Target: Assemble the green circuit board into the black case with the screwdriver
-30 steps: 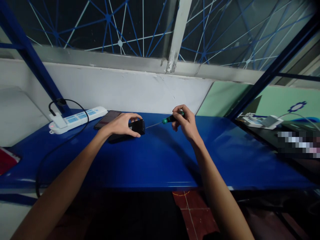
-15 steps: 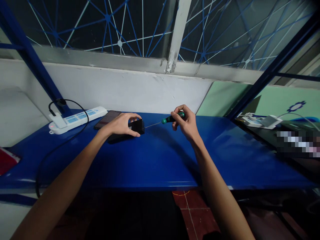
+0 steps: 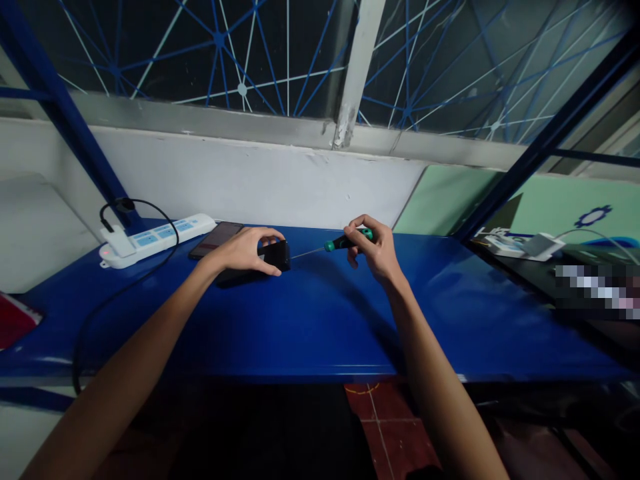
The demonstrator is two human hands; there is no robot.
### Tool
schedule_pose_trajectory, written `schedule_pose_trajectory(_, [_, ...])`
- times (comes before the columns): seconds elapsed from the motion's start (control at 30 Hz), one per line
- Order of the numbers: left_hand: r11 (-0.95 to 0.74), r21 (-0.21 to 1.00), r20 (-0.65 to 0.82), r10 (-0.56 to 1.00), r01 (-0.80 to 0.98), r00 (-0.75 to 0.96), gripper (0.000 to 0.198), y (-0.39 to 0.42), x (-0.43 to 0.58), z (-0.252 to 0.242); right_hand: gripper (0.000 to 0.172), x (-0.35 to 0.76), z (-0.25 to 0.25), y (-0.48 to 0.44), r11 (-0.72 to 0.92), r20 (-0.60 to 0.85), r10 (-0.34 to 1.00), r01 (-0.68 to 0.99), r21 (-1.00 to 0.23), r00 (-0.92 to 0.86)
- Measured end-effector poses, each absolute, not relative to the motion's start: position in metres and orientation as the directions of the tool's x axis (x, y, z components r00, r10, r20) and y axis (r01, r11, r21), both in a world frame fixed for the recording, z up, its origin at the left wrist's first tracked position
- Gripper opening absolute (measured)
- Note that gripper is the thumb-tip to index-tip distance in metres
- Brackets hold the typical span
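Observation:
My left hand (image 3: pixel 249 249) is wrapped round a small black box-shaped device (image 3: pixel 277 255) and holds it at the blue tabletop (image 3: pixel 310 320). The device's kind does not show, and my palm and fingers hide much of it. In my right hand (image 3: pixel 376 248) is a screwdriver (image 3: pixel 345 241) with a green and black handle, gripped between thumb and fingers. Its thin metal shaft points left, slanting slightly down, and the tip meets the right end face of the device. Whether it sits in a screw is too small to tell.
Behind my left hand lies a dark phone (image 3: pixel 216 240). A white power strip (image 3: pixel 160 238) with a plugged-in charger stands at the back left, its black cable (image 3: pixel 125 283) trailing over the front edge. White adapters (image 3: pixel 540 245) lie at the right. A window wall closes off the back.
The right hand's fingers and the screwdriver handle have shifted very slightly. My left hand keeps its hold on the device, and the whole view has moved a little.

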State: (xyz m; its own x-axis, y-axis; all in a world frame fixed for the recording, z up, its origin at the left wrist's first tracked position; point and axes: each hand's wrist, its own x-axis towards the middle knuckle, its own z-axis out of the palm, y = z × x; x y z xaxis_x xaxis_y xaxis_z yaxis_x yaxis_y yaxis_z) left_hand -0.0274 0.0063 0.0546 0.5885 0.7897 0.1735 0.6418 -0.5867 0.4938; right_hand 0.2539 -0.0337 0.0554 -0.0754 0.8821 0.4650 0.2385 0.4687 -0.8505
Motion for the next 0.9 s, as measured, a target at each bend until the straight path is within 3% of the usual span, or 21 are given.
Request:
schedule_pose_trajectory(0.17, [-0.593,0.490,0.160,0.782,0.639,0.603,0.070,0.0046,-0.0262,0.0553,0.046,0.2513,0.0479,-0.0312,0.478,0.546,0.836,0.408,-0.778,0.061])
schedule_pose_trajectory(0.3, [-0.588,0.482,0.149,0.785,0.650,0.601,0.071,0.0052,-0.0266,0.0553,0.026,0.2511,0.0488,-0.0301,0.506,0.498,0.862,0.166,-0.846,-0.092])
schedule_pose_trajectory(0.37, [-0.585,0.477,0.154,0.791,0.656,0.592,0.071,0.0062,-0.0274,0.0550,0.026,0.2509,0.0509,-0.0303,0.497,0.483,0.866,0.112,-0.861,-0.129])
schedule_pose_trajectory(0.63, [-0.588,0.474,0.159,0.789,0.655,0.593,0.073,0.0079,-0.0280,0.0525,0.042,0.2501,0.0483,-0.0302,0.496,0.541,0.841,0.386,-0.778,0.009])
schedule_pose_trajectory(0.8, [-0.589,0.474,0.158,0.789,0.655,0.594,0.072,0.0066,-0.0276,0.0534,0.030,0.2514,0.0523,-0.0299,0.458,0.443,0.889,0.181,-0.871,-0.116])
schedule_pose_trajectory(0.9, [-0.588,0.474,0.163,0.790,0.655,0.591,0.071,0.0064,-0.0280,0.0536,0.031,0.2508,0.0545,-0.0312,0.458,0.441,0.889,0.177,-0.871,-0.125])
